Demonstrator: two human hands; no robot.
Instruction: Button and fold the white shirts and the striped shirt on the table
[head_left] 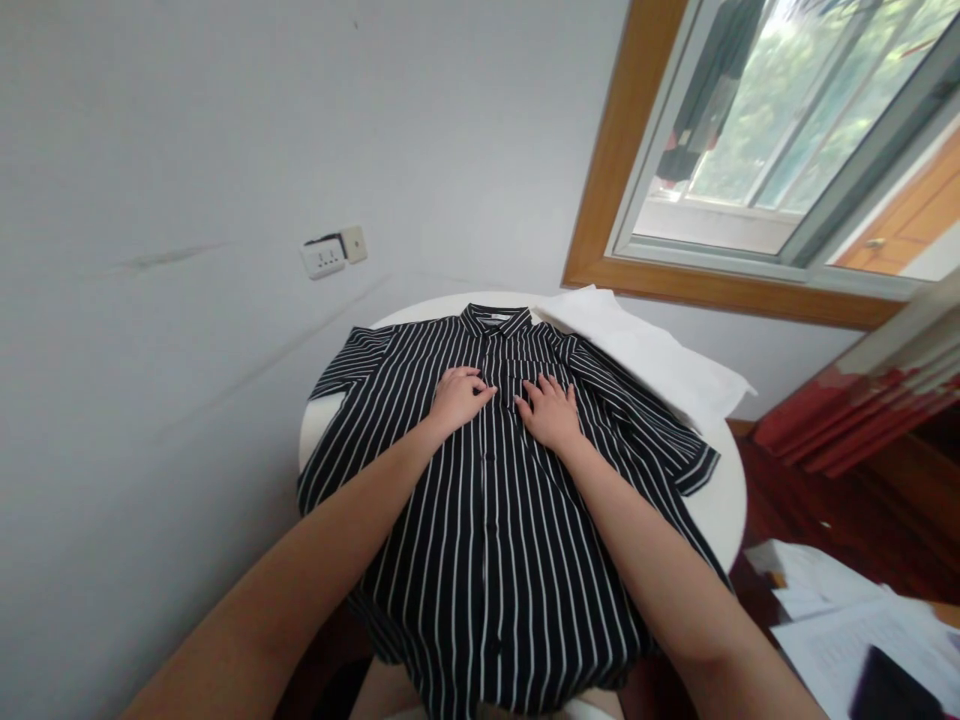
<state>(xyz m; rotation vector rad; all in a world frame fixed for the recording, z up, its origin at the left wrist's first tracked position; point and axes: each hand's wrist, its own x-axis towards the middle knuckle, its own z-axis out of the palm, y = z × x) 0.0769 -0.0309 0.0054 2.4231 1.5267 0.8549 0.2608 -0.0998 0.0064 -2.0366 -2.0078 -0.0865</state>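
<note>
A black short-sleeved shirt with white stripes (487, 520) lies spread face up on a round white table (724, 500), collar toward the wall, hem hanging over the near edge. My left hand (459, 395) rests flat on the chest left of the button line, fingers stretched out. My right hand (551, 408) lies flat on the chest just right of the button line, fingers spread. The two hands are a few centimetres apart and hold nothing.
A white folded cloth (652, 355) lies at the table's far right, partly under the shirt's sleeve. A wall socket (324, 257) sits on the grey wall behind. A wooden-framed window (750, 150) is at the right. Loose papers (847, 620) lie on the floor at lower right.
</note>
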